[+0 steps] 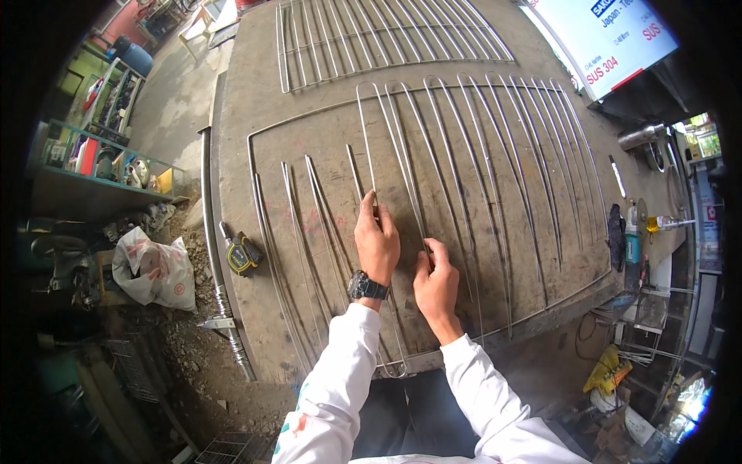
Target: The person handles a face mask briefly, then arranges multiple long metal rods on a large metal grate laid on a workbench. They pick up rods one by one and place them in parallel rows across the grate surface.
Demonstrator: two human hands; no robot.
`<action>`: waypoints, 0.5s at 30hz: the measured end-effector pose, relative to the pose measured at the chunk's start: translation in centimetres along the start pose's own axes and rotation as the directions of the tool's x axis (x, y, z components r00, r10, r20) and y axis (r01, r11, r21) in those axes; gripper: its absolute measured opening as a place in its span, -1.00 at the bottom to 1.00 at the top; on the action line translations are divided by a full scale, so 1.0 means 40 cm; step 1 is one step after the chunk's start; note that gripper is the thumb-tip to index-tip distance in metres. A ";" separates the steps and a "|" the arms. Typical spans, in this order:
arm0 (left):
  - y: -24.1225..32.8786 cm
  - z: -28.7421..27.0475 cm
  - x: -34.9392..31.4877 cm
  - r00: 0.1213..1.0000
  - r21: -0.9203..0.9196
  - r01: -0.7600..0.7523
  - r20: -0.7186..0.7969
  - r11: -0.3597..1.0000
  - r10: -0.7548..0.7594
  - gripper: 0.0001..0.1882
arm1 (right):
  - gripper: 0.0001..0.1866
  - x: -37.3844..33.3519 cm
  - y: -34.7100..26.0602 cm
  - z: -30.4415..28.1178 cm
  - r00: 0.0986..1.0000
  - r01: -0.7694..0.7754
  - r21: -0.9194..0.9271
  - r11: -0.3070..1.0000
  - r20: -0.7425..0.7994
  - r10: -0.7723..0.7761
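Note:
A long U-bent metal rod [365, 139] lies on the brown worktable [309, 127], its rounded end pointing away from me. My left hand [376, 247], with a dark wristwatch, pinches its left leg. Just to the right and nearer, my right hand [437, 284] has its fingers closed on what looks like its other leg. More U-bent rods [495, 166] spread in a row to the right, over a thin rectangular rod frame [297, 124]. Loose rod ends [310, 166] show to the left. My hands and sleeves cover parts of the near rods.
Beyond lies a barred metal grille [394, 58]. A tape measure [243, 255] sits near the table's left edge. At the right are a marker [617, 176], a black glove [616, 236] and a teal power tool [633, 241]. A white sack [154, 271] rests on the ground left.

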State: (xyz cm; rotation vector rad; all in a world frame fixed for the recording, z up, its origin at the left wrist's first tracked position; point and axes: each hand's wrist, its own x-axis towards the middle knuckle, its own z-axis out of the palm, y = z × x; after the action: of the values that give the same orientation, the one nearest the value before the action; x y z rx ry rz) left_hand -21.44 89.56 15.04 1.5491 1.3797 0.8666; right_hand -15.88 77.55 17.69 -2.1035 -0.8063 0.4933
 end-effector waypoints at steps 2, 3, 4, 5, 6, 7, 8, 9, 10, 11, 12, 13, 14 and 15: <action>-0.015 -0.010 -0.003 0.996 0.163 -0.086 0.030 0.983 0.082 -0.53 | -0.76 0.004 -0.010 0.002 0.999 0.020 -0.020 1.000 0.026 -0.020; 0.001 -0.016 -0.011 0.993 0.202 -0.101 0.073 0.974 0.088 -0.50 | -0.76 0.009 -0.007 -0.002 0.999 0.024 -0.034 0.999 0.031 -0.023; 0.014 -0.026 -0.016 0.990 0.243 -0.119 0.108 0.963 0.096 -0.47 | -0.76 0.014 0.000 -0.001 0.997 0.079 -0.061 0.995 0.014 -0.078; 0.021 -0.029 -0.018 0.988 0.256 -0.070 0.153 0.964 0.031 -0.41 | -0.75 0.018 0.007 0.000 0.991 0.132 -0.090 0.987 -0.001 -0.133; 0.020 -0.036 -0.020 0.986 0.296 -0.117 0.149 0.948 0.075 -0.41 | -0.75 0.022 0.005 -0.001 0.981 0.189 -0.118 0.975 -0.015 -0.192; 0.018 -0.043 -0.023 0.982 0.337 -0.163 0.147 0.927 0.119 -0.41 | -0.75 0.024 0.003 -0.005 0.981 0.195 -0.136 0.971 0.008 -0.196; 0.016 -0.050 -0.024 0.975 0.376 -0.208 0.148 0.903 0.163 -0.41 | -0.75 0.025 0.002 -0.010 0.979 0.201 -0.155 0.967 0.032 -0.199; 0.017 -0.056 -0.022 0.978 0.368 -0.183 0.160 0.912 0.132 -0.42 | -0.75 0.029 0.000 -0.014 0.978 0.210 -0.172 0.963 0.055 -0.203; 0.019 -0.061 -0.020 0.981 0.370 -0.149 0.170 0.917 0.091 -0.42 | -0.76 0.032 0.002 -0.015 0.975 0.223 -0.192 0.956 0.065 -0.214; 0.022 -0.064 -0.017 0.982 0.373 -0.114 0.180 0.921 0.049 -0.42 | -0.76 0.035 0.003 -0.016 0.971 0.236 -0.212 0.948 0.075 -0.225; 0.025 -0.067 -0.016 0.982 0.375 -0.079 0.189 0.924 0.007 -0.42 | -0.76 0.037 0.004 -0.017 0.968 0.251 -0.231 0.940 0.085 -0.237; 0.028 -0.067 -0.018 0.984 0.374 -0.085 0.176 0.924 0.019 -0.44 | -0.76 0.040 0.007 -0.016 0.967 0.255 -0.238 0.937 0.084 -0.242; 0.026 -0.068 -0.017 0.984 0.374 -0.089 0.178 0.923 0.023 -0.45 | -0.76 0.042 0.011 -0.012 0.965 0.260 -0.244 0.934 0.084 -0.247; 0.021 -0.069 -0.016 0.983 0.375 -0.093 0.180 0.922 0.026 -0.46 | -0.76 0.044 0.016 -0.009 0.964 0.264 -0.252 0.931 0.084 -0.251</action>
State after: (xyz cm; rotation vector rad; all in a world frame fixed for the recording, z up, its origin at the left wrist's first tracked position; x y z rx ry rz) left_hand -23.73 89.34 16.93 1.9223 1.4385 0.4988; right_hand -14.17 78.28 17.26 -2.1842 -1.2150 0.3111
